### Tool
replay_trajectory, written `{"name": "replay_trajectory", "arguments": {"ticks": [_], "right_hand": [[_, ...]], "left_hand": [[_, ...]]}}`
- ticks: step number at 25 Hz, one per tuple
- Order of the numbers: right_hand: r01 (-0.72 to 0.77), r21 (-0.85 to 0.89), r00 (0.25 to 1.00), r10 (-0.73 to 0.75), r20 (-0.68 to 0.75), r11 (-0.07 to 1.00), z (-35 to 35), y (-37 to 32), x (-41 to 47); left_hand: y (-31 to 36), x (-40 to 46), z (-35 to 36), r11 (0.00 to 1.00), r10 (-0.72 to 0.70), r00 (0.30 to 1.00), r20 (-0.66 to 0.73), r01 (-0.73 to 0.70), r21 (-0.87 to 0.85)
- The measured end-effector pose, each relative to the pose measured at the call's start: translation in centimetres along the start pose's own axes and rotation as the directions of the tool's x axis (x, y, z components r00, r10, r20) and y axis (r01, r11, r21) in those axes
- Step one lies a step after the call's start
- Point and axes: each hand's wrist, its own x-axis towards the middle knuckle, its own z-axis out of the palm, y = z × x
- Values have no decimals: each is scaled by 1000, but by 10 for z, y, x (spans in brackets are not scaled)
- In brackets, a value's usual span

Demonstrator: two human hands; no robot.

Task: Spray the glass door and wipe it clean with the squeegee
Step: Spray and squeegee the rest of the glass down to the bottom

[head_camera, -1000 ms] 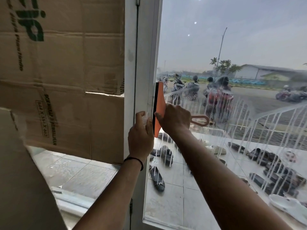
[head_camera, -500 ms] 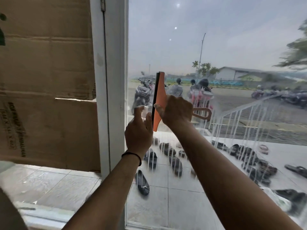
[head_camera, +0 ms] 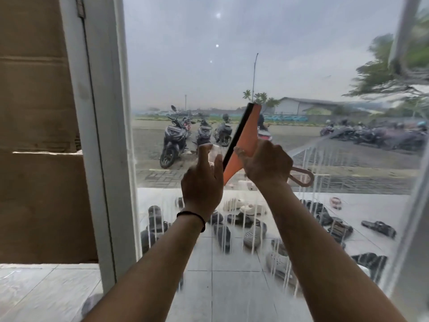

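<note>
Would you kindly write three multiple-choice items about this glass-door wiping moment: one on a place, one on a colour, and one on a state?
1. Where is the squeegee relative to the left hand?
A. just right of it
B. far left of it
C. below it on the floor

2. What colour is the squeegee's body?
A. blue
B. orange
C. green

3. How is the right hand?
A. hanging idle
B. flat on the door frame
C. gripping the squeegee

Answers:
1 A: the blade's black edge runs beside the left fingers.
2 B: its flat body is orange.
3 C: its fingers curl round the squeegee, the loop end poking out to the right.
</note>
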Motion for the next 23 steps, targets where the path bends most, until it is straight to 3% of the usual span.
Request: {"name": "replay_trajectory", "arguments": {"ticks": [7,13,15,19,23], "right_hand": [[-224,11,973,224,-50,975,-23,112,-3],[-508,117,861,500,87,854,-17,160,-46],[-519,124,855,510,98,846,-22,170,-50],[-400,80,916,395,76,913,-39,174,-41],[-359,107,931,349,102,927,-45,191,-39]], "left_hand": [[47,-21,43,996,29,990,136,-18,-82],[92,-50,70,985,75,968,240,-35,-170],[110,-59,79,983,73,967,246,-27,-184],[143,-76,91,977,4,962,273,54,-204],[156,-66,96,956,47,964,261,33,-293]]}}
